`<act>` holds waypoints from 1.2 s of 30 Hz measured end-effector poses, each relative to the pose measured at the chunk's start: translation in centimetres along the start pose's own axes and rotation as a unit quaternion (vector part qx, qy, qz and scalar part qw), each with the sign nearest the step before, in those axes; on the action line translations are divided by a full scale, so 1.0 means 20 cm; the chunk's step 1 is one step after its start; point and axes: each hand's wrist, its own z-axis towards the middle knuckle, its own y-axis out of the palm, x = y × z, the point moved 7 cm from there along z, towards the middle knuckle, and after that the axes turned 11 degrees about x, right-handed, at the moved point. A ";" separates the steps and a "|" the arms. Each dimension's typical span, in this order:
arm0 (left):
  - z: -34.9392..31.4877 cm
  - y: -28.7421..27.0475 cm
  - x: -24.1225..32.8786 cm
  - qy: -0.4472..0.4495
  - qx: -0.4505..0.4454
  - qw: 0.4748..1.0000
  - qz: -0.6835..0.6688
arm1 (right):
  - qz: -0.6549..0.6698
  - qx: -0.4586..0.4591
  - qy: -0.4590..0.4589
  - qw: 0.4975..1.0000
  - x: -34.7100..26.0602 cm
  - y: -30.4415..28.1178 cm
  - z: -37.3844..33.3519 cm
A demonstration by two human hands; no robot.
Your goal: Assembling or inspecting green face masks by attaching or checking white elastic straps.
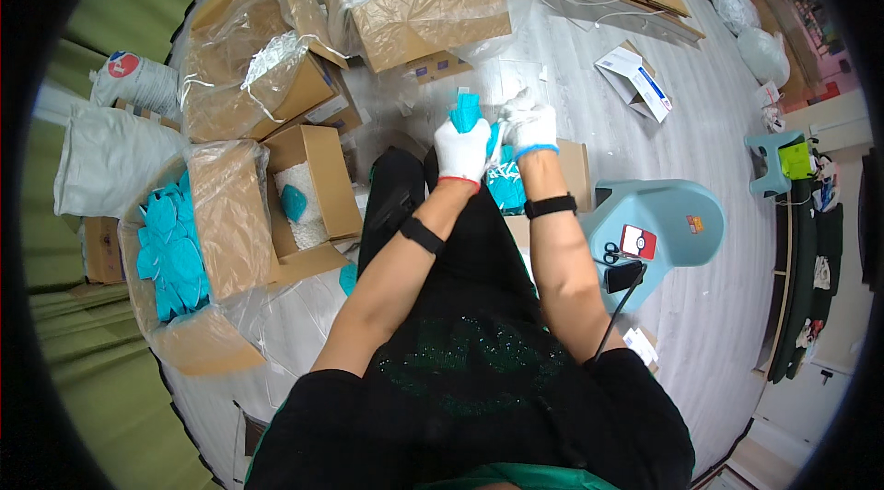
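Note:
My left hand (460,154), in a white knit glove with a red cuff, is closed around a folded teal face mask (467,110) above my knees. Close beside it is my right hand (534,127), in a white glove with a blue cuff. Its fingers are curled together over what look like white straps, but the glove hides what exactly they grip. A bit of teal shows between the two hands. Just below them, more teal masks (505,184) with white straps lie in a cardboard box (575,168) between my legs.
At left, a plastic-lined carton (226,223) holds many teal masks; a smaller box (330,181) contains one on white material. Ahead stand an open lined carton (249,57) and another (442,25) filled with white packets. A light-blue stool (686,255) at right carries scissors, phone and a red-and-white box.

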 end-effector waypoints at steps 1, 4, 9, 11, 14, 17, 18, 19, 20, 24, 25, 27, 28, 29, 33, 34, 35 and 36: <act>-0.04 0.02 0.00 0.007 -0.012 1.000 0.021 | 0.136 0.020 0.135 0.981 0.12 -0.06 0.11; -0.16 -0.09 0.09 -0.054 -0.039 0.997 -0.037 | 0.399 0.049 0.321 0.858 0.01 0.01 0.09; -0.34 -0.17 0.22 -0.221 -0.120 0.956 -0.154 | 0.255 0.039 0.209 0.943 -0.22 -0.27 0.10; -0.39 -0.06 0.16 -0.425 -0.492 0.605 -0.460 | 0.145 -0.170 0.230 0.947 -0.23 -0.15 -0.07; -0.43 -0.05 0.04 -0.572 -0.409 0.549 -0.453 | 0.134 -0.314 0.231 0.911 -0.45 0.16 -0.53; -0.46 -0.12 -0.04 -0.628 -0.394 0.532 -0.410 | -0.004 -0.329 0.231 0.916 -0.38 0.10 -0.58; -0.40 -0.14 -0.08 -0.573 -0.338 0.669 -0.333 | 0.033 -0.295 0.221 0.929 -0.41 0.10 -0.56; -0.33 -0.18 -0.10 -0.499 -0.272 0.785 -0.246 | 0.069 -0.260 0.210 0.940 -0.44 0.10 -0.54; -0.22 -0.23 -0.05 -0.392 -0.207 0.871 -0.212 | 0.082 -0.233 0.195 0.949 -0.46 0.10 -0.52; -0.02 -0.46 0.03 -0.217 -0.093 0.970 -0.057 | -0.127 -0.249 0.212 0.936 -0.42 0.07 -0.47; -0.01 -0.40 0.09 -0.134 -0.093 0.984 -0.078 | -0.079 -0.274 0.174 0.942 -0.44 0.13 -0.50; 0.05 -0.35 0.12 -0.085 -0.019 0.986 -0.144 | -0.030 -0.304 0.135 0.943 -0.43 0.21 -0.56; 0.10 -0.37 0.11 -0.064 0.044 0.985 -0.152 | 0.075 -0.263 0.213 0.938 -0.41 0.23 -0.58; 0.14 -0.40 0.11 -0.042 0.106 0.981 -0.160 | 0.178 -0.217 0.287 0.916 -0.38 0.25 -0.62; 0.22 -0.48 0.16 0.085 0.168 0.973 -0.130 | 0.066 -0.311 0.464 0.827 -0.22 0.27 -0.92; 0.21 -0.48 0.18 0.097 0.163 0.975 -0.118 | 0.085 -0.377 0.370 0.845 -0.22 0.28 -0.93; 0.20 -0.49 0.21 0.110 0.157 0.976 -0.106 | 0.097 -0.364 0.397 0.837 -0.19 0.25 -0.93; 0.21 -0.51 0.19 0.111 0.162 0.975 -0.108 | 0.134 -0.271 0.429 0.851 -0.22 0.26 -0.92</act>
